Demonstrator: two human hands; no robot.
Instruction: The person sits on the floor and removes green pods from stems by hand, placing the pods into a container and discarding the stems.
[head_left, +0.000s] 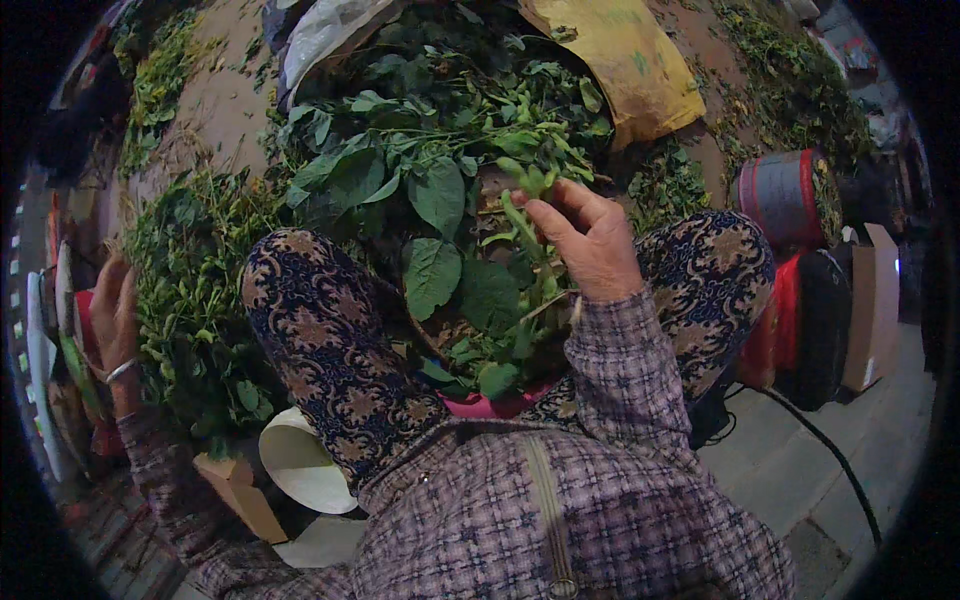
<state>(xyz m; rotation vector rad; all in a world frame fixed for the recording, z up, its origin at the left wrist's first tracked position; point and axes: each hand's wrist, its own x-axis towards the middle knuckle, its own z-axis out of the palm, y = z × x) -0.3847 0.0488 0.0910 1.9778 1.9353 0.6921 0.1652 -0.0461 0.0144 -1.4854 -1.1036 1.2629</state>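
Note:
My right hand is closed on green bean pods that hang on a leafy stalk, between my knees. Large green leaves of the same kind of plant lie beside it to the left, over a heap of leafy stalks that spreads forward. Out at the far left is my left hand, with a bracelet at the wrist, at the edge of a pile of bean plants. Its fingers are bent and partly blurred, and whether they hold a stalk cannot be told.
A yellow sack and a white sack flank the heap ahead. By my left thigh are a pale bucket lying tilted and a cardboard piece. To the right stand a grey and red container, a cardboard box and a black cable.

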